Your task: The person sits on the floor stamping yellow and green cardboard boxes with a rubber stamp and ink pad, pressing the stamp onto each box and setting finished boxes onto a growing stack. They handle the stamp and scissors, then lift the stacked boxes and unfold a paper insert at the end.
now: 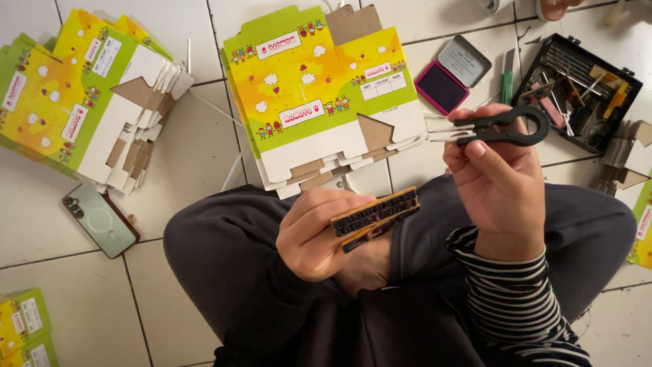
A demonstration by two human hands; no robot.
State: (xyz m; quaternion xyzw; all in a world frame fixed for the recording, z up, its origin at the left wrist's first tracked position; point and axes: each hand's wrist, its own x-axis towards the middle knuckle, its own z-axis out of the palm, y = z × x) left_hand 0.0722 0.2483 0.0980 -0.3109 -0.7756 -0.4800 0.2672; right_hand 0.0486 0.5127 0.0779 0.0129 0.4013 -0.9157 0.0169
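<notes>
The left hand point(319, 234) has its grip closed around a stamp block point(375, 217), held over the lap. The right hand point(499, 173) pinches black tweezers point(499, 127), raised just above the block. Flat yellow-green boxes point(319, 88) lie on the floor point(68, 231) ahead, near an ink pad point(443, 87) and a phone point(100, 219).

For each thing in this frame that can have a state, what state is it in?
Left hand: gripping a long wooden-backed rubber stamp strip.
Right hand: holding black plastic tweezers, tips nearly closed.
Purple ink pad in a grey tin: lid open.
Black compartment box of stamp pieces: open.
Yellow-green printed cardboard cartons: flattened, stacked.
Green smartphone: face down on tiles.
</notes>
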